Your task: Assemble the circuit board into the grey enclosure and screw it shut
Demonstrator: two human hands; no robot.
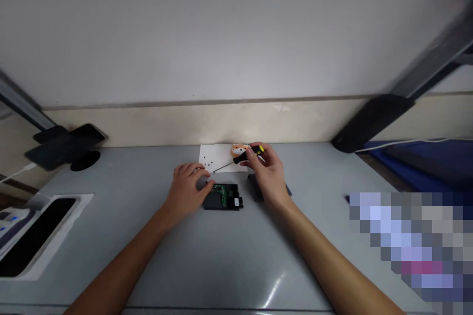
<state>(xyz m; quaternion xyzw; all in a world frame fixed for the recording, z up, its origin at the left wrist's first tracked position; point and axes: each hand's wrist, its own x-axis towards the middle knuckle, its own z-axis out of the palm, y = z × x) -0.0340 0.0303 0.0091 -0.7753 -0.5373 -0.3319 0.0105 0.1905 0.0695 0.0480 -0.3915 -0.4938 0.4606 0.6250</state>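
A black screwdriver with a yellow end [254, 151] is gripped by my right hand [271, 174], its thin shaft slanting down to the left. At its tip a tiny dark speck, perhaps a screw [214, 172], shows near the front edge of a white paper [225, 166]. Close to that tip is my left hand [188, 184], open, with thumb and forefinger apart. Below its thumb lies a black device with an exposed green circuit board [223, 197]. Under my right hand, partly hidden, rests a flat dark panel [254, 188].
Several tiny dark screws [208, 163] and an orange-and-white animal-face item [239, 149] sit on the paper. To the left are a phone on a stand [86, 135] and a black-screened device [40, 236]. A black cylinder [369, 120] stands back right. A pixelated patch covers the lower right.
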